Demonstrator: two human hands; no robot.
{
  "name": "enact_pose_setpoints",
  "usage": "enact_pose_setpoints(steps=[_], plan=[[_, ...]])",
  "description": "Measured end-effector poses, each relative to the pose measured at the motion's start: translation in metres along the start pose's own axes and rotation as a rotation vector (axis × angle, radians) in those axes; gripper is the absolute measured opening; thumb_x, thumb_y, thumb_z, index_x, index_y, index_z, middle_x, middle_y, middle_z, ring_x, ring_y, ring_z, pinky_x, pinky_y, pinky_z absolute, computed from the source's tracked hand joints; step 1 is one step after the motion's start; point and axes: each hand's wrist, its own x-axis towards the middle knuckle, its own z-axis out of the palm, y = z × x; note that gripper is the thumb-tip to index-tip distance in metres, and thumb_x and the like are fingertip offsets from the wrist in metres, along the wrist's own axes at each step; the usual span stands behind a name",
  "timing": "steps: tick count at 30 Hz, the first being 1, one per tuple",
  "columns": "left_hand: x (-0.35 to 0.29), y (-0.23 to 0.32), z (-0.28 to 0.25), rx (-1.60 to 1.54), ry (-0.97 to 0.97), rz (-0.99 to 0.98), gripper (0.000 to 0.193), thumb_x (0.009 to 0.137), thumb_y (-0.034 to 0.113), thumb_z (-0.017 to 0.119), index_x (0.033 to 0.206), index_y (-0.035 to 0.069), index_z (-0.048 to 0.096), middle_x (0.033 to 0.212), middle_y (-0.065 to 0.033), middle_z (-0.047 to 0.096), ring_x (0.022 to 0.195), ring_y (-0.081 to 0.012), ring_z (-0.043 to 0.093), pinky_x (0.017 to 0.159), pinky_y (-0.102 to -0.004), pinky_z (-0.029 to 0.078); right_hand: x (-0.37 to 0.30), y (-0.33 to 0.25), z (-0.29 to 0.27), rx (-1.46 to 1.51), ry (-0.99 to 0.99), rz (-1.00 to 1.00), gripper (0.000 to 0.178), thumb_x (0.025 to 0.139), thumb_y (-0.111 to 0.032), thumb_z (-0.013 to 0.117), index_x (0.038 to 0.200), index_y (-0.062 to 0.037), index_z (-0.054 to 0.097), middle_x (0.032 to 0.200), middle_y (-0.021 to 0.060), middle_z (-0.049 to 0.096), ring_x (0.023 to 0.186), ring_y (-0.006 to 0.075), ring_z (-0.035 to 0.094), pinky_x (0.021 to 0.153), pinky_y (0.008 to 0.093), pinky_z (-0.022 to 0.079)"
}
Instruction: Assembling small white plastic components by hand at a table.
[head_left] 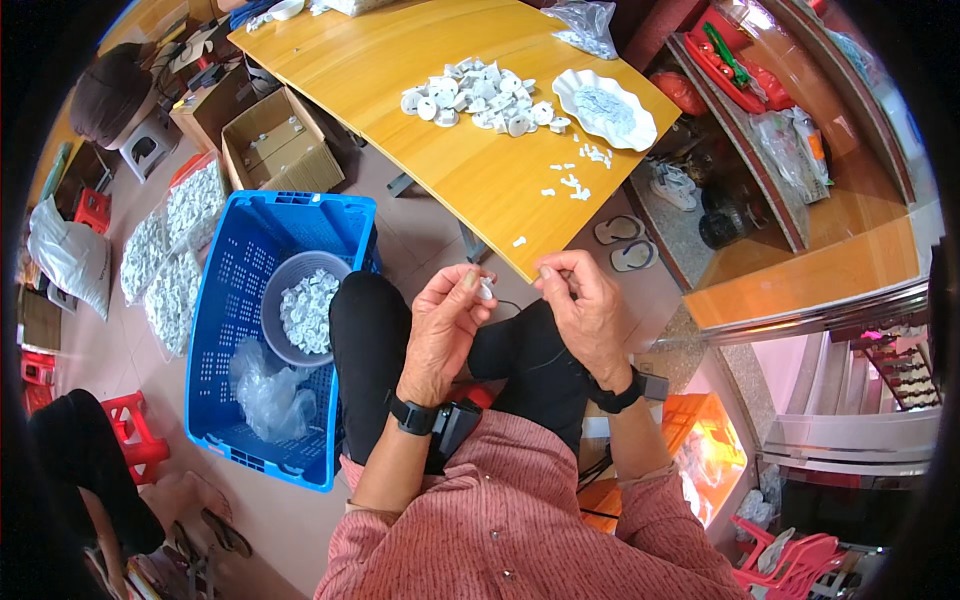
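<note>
Probably light, stiff and slick, the white piece (486, 290) is pinched between thumb and fingers of our left hand (446, 312), best held by its edge, while our right hand's (584, 308) fingertips close together, on what we cannot tell.

On the table (335, 45), a heap of parts (480, 97) lies left of a dish (645, 125), with small pegs (580, 193) nearer. Left of the table's near end, a crate (214, 415) holds a bowl (272, 318) and, nearer, a plastic bag (270, 395).
</note>
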Motion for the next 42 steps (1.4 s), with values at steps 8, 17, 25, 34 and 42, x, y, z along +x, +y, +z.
enact_pose_setpoints(steps=[8, 17, 25, 34, 42], plan=[[-0.001, -0.001, -0.004, 0.037, -0.004, 0.012, 0.016, 0.096, 0.011, 0.064, 0.11, 0.003, 0.065, 0.107, -0.012, 0.069, 0.088, -0.0177, 0.067, 0.079, -0.029, 0.054, -0.005, -0.018, 0.019, 0.261, -0.031, 0.264, 0.008, 0.097, -0.003, 0.059, 0.103, 0.0001, 0.061, 0.089, 0.0063, 0.069, 0.072, 0.0086, 0.065, 0.064, 0.023, 0.053], [-0.004, 0.0, -0.001, 0.01, -0.021, -0.008, 0.03, 0.096, 0.006, 0.064, 0.125, -0.001, 0.062, 0.115, -0.0102, 0.068, 0.105, -0.0173, 0.066, 0.091, -0.0298, 0.054, -0.005, -0.027, 0.02, 0.108, -0.101, 0.1, 0.017, 0.096, 0.001, 0.056, 0.111, 0.0006, 0.064, 0.098, 0.0089, 0.064, 0.071, 0.0126, 0.064, 0.064, 0.0248, 0.053], [-0.004, -0.001, 0.002, 0.019, -0.098, 0.014, 0.037, 0.094, 0.005, 0.066, 0.13, 0.0, 0.059, 0.132, -0.0149, 0.061, 0.121, -0.0215, 0.059, 0.102, -0.0374, 0.05, -0.009, -0.03, 0.024, 0.27, -0.003, 0.212, 0.015, 0.094, 0.001, 0.062, 0.108, 0.0028, 0.064, 0.097, 0.0096, 0.069, 0.074, 0.0109, 0.066, 0.065, 0.024, 0.054], [-0.007, 0.0, 0.003, 0.029, -0.136, 0.047, 0.039, 0.093, 0.003, 0.067, 0.131, 0.003, 0.059, 0.135, -0.0166, 0.059, 0.124, -0.0242, 0.057, 0.105, -0.0403, 0.047, -0.008, -0.037, 0.019, 0.148, 0.024, 0.078, 0.014, 0.091, 0.001, 0.067, 0.105, 0.0024, 0.064, 0.092, 0.0109, 0.069, 0.072, 0.013, 0.067, 0.065, 0.0247, 0.054], [-0.007, 0.002, 0.003, 0.005, -0.12, 0.071, 0.041, 0.092, 0.003, 0.067, 0.133, 0.003, 0.058, 0.135, -0.017, 0.059, 0.124, -0.0246, 0.058, 0.106, -0.042, 0.046, -0.009, -0.048, 0.018, 0.09, 0.0, 0.047, 0.015, 0.09, 0.002, 0.068, 0.104, 0.0022, 0.063, 0.092, 0.0113, 0.069, 0.073, 0.0144, 0.068, 0.064, 0.0265, 0.054]])
